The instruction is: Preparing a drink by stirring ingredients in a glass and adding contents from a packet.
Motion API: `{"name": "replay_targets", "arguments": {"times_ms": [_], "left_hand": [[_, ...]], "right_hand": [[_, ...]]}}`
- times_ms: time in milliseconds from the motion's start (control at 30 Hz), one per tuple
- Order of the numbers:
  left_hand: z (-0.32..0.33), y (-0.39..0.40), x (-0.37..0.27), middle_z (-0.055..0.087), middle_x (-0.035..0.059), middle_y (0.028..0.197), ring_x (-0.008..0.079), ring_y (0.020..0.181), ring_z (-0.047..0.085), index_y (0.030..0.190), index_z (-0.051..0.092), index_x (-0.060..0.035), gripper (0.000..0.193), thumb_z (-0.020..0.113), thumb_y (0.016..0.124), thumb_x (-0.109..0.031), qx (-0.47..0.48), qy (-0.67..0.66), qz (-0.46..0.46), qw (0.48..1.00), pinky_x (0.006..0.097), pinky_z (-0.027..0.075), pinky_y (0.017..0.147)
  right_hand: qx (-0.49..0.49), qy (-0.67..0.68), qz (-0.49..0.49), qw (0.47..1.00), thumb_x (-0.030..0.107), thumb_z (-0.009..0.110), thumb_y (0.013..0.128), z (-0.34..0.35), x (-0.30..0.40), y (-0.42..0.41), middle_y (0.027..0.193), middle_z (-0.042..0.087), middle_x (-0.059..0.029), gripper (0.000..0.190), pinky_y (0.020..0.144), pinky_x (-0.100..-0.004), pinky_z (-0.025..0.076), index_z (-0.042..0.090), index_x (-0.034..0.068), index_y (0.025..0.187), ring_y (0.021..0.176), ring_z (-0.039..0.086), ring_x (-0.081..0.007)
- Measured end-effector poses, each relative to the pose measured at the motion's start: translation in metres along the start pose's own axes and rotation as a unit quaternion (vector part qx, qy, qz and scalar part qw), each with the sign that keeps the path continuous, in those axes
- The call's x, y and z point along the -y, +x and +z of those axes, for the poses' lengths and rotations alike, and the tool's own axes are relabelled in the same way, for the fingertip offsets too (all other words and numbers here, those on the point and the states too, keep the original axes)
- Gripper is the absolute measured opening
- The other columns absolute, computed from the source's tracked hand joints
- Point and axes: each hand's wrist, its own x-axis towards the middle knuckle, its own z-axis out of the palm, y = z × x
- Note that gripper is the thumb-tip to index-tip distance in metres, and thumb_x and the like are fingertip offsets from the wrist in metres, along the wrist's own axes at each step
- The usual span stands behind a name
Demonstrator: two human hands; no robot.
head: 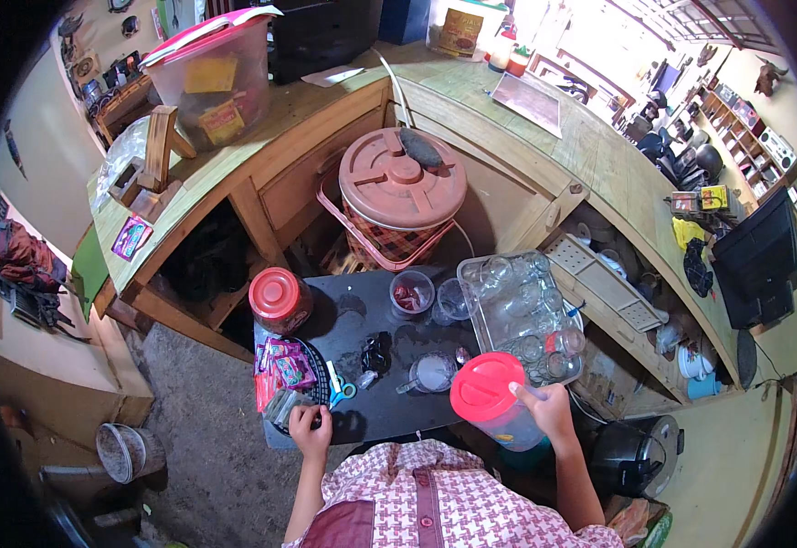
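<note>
My right hand (547, 405) grips the handle of a clear plastic pitcher (508, 431) with a red lid, at the near right corner of the dark table (371, 425). My left hand (310, 428) rests at the near left edge, against a small clear packet (287, 407); whether the fingers hold it is unclear. Beside it are purple sachets (293, 366) in a black basket and scissors (345, 390) with blue-green handles. A glass mug (432, 372) with whitish contents stands mid-table. Farther back are a red-lidded jar (280, 301) and a plastic cup (412, 293) with red packets.
A tray (470, 301) of glasses and jars stands at the table's right. Behind is a large red-lidded cooler jug (402, 178). A wooden counter (220, 185) curves around, with a plastic bin (210, 82) on it. A black rice cooker (634, 452) sits at lower right, a bucket (124, 452) at lower left.
</note>
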Motion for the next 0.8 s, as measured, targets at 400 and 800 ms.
{"name": "replay_targets", "arguments": {"times_ms": [400,800], "left_hand": [[-0.0015,0.0002,0.0008,0.046,0.0053,0.06,0.0152,0.051,0.046,0.065,0.057,-0.0003,0.007,0.063,0.067,-0.001,-0.007,0.002,0.004,1.0,0.0267,0.037,0.047],[-0.0019,0.0003,0.0009,0.047,0.0051,0.06,0.0158,0.051,0.047,0.066,0.057,-0.0008,0.007,0.064,0.067,-0.002,-0.016,0.0,0.01,1.0,0.0274,0.037,0.048]], "right_hand": [[0.008,-0.027,0.01,1.0,0.041,0.07,0.068,-0.0009,0.0,0.0014,0.038,0.043,-0.0029,0.054,0.04,-0.0291,0.032,0.051,-0.003,0.043,0.039,0.036,-0.0075],[0.009,-0.032,-0.011,0.999,0.031,0.07,0.071,0.0014,0.0005,0.0031,0.042,0.045,0.0034,0.045,0.038,-0.0243,0.03,0.054,-0.002,0.045,0.041,0.038,-0.0027]]}}
